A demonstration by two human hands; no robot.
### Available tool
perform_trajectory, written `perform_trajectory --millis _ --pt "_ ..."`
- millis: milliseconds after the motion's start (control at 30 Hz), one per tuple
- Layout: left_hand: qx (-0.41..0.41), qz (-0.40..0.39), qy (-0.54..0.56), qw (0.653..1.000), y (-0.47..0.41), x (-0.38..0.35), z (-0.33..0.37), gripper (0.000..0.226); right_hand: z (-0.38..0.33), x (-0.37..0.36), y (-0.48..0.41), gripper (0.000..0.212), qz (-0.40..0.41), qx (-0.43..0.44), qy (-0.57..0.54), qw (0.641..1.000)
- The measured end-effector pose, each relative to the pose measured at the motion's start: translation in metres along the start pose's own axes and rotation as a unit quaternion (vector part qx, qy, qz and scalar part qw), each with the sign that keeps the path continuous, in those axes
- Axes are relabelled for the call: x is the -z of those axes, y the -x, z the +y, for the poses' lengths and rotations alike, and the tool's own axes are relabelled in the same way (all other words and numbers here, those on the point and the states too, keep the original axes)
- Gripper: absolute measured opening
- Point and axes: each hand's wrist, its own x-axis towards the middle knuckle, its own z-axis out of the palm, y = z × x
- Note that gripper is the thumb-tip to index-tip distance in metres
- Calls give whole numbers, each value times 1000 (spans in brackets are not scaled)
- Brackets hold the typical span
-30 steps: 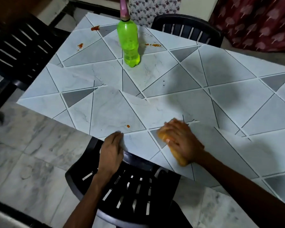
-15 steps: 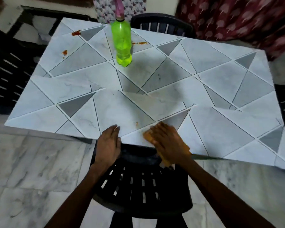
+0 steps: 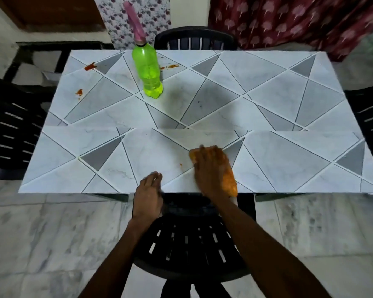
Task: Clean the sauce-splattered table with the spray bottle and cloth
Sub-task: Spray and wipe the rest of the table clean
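A green spray bottle [image 3: 147, 70] with a pink nozzle stands upright at the far left-centre of the tile-patterned table [image 3: 289, 147]. Red sauce splatters lie at the far left [image 3: 89, 66], on the left side [image 3: 79, 92] and just right of the bottle [image 3: 170, 66]. A tiny spot [image 3: 180, 165] sits near the front edge. My right hand [image 3: 209, 171] lies flat on the orange cloth [image 3: 229, 179], pressing it to the table just right of that spot. My left hand [image 3: 149, 190] rests with straight fingers on the table's front edge.
Black plastic chairs stand on every side of the table: one under my arms at the front [image 3: 192, 244], one at the far side [image 3: 194, 38], one on the left [image 3: 7, 125], one on the right [image 3: 370, 125]. A red curtain [image 3: 289, 22] hangs behind.
My right hand has slid the cloth left along the front edge, closer to the tiny spot. My view has swung square to the table. My left hand stays on the edge.
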Motion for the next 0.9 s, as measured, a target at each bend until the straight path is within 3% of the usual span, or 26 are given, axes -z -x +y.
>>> perform_trajectory --millis 133,233,300,400,533,633,733,800,900 --pt "-6 -9 28 1000 -5 8 -6 66 -40 -19 25 43 -44 198 16 979" --pt "-34 -6 69 997 -5 15 -12 68 -6 -10 59 41 -71 290 48 953" --pt "-46 -2 104 994 -9 22 -18 68 30 0 62 44 -62 269 27 961" --pt "-53 12 146 988 -15 24 -29 55 68 20 45 43 -32 141 9 989" --pt "-68 12 161 984 -35 22 -49 49 39 14 -3 49 19 -33 20 999" --pt "-80 -12 198 977 -55 28 -66 52 -34 -10 -19 48 18 -19 19 999" --pt "-127 -24 184 974 -71 36 -86 53 -96 -26 7 45 5 74 21 997" --pt "-162 -28 148 975 -83 45 -98 47 -111 -24 28 46 1 97 15 995" --pt "-209 -31 92 973 -101 54 -115 43 -93 -17 53 45 -2 57 33 998"
